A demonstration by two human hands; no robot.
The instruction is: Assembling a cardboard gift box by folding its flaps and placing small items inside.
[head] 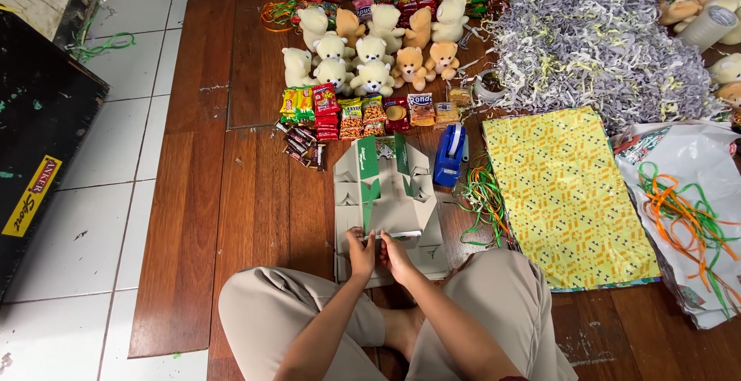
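I sit cross-legged on a wooden floor. A flat grey cardboard box blank (386,196) with green panels lies just in front of my knees. My left hand (360,254) and my right hand (395,256) are side by side at its near edge, fingers pinched on a small flap there. A strip of clear tape seems to stretch rightward from my fingers. Whether each hand grips the flap or the tape is hard to tell.
A blue tape dispenser (448,155) lies right of the box. Yellow patterned wrapping paper (567,196), coloured ribbons (482,199), shredded paper (594,49), small teddy bears (370,53) and snack packets (355,115) lie beyond. A black case (38,142) is at left.
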